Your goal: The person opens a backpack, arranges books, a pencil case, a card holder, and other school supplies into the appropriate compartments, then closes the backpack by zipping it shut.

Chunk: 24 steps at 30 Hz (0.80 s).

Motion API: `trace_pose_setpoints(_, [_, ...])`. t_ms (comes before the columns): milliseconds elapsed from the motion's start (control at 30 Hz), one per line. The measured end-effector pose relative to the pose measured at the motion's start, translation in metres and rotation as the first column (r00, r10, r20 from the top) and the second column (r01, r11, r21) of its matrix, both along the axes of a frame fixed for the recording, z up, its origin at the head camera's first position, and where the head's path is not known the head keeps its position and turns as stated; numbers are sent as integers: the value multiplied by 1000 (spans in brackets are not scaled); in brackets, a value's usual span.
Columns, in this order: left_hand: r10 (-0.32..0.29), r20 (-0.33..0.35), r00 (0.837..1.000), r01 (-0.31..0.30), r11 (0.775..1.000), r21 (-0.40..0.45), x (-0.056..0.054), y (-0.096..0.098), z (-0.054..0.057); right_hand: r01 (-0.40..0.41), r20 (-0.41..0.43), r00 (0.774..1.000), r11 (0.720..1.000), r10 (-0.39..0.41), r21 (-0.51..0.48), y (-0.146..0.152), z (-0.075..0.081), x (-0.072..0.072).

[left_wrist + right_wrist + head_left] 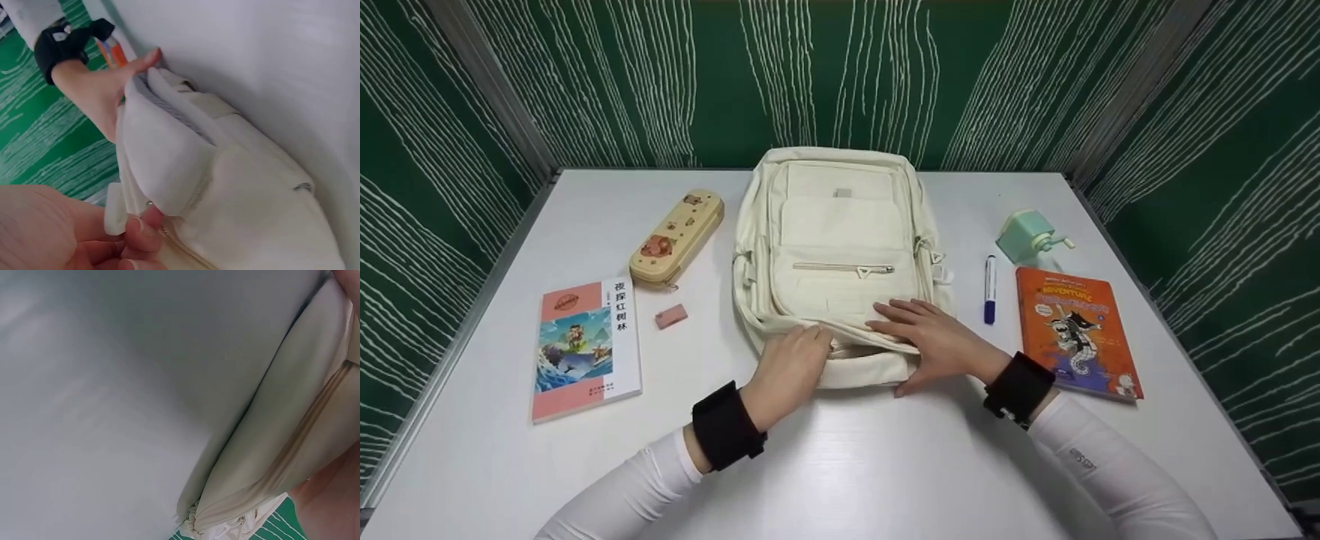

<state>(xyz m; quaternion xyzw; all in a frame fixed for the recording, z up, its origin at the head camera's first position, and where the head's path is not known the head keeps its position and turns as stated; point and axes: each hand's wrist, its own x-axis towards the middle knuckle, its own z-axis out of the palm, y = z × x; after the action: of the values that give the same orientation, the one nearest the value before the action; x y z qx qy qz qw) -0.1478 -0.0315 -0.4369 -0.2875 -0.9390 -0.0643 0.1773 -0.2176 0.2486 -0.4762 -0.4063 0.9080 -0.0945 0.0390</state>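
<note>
A cream backpack (844, 225) lies on its back, its open end towards me. My left hand (795, 367) is at the left of the opening, where its fingertips pinch the zipper pull (149, 205) beside the zipper teeth (185, 247). A short pale tab (115, 211) sticks out by those fingers. My right hand (941, 341) grips the right corner of the opening, fingers spread over the front panel and thumb low near the table. Between the hands the mouth gapes a little, and what is inside stays hidden.
On the white table (840, 465), a pencil case (675, 236), a pink-and-white book (585, 349) and a pink eraser (671, 316) lie left of the backpack. To its right are a marker (990, 289), a green pencil sharpener (1026, 234) and an orange book (1076, 330).
</note>
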Motion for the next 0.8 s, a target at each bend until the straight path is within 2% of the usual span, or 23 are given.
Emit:
trace_pose_setpoints(267, [-33, 1, 999, 33, 999, -34, 7, 0, 3, -6, -1, 1000, 1000, 6, -4, -1, -1, 1])
trace_pose_setpoints(500, [-25, -5, 1000, 24, 997, -75, 10, 11, -1, -6, -9, 1000, 1000, 6, -6, -2, -1, 1])
trace_pose_setpoints(667, [4, -82, 997, -12, 994, -106, 11, 23, -7, -6, -6, 1000, 1000, 6, -1, -2, 0, 1])
trace_pose_setpoints(800, [30, -168, 985, -60, 983, -175, 12, 34, -10, 6, 12, 1000, 1000, -6, -9, -1, 2, 1])
